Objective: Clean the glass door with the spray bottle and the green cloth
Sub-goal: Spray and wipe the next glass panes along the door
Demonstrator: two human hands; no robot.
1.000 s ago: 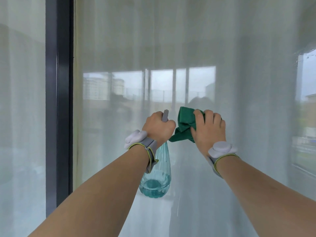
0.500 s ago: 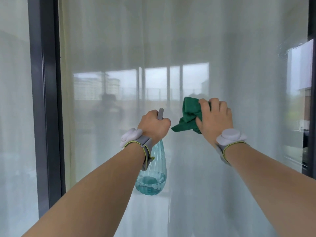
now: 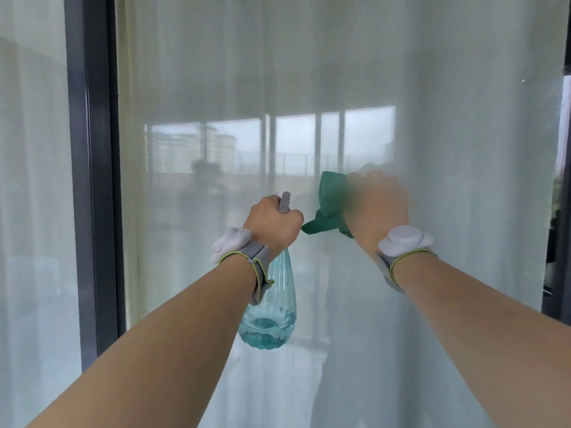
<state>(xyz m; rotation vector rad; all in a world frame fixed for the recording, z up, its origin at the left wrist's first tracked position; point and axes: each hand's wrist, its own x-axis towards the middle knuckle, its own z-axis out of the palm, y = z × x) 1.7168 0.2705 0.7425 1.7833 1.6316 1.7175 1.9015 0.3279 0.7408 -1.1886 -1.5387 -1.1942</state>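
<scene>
The glass door [image 3: 309,72] fills the view, with a pale curtain behind it and buildings reflected in the pane. My left hand [image 3: 272,222] grips the grey head of a clear blue spray bottle [image 3: 272,316], which hangs below my fist with a little liquid at its bottom. My right hand [image 3: 375,202] holds the green cloth [image 3: 329,208] bunched against the glass, just right of the bottle's nozzle. That hand and the cloth are blurred by motion. Both wrists carry grey bands with white sensors.
A dark vertical door frame [image 3: 92,180] stands at the left, with another glass pane beyond it. A second dark frame edge [image 3: 556,242] shows at the far right. The pane extends above and below my hands.
My right hand has slid the green cloth to the right and slightly up across the glass. The left hand with the bottle has kept its place. The view has shifted a little rightward.
</scene>
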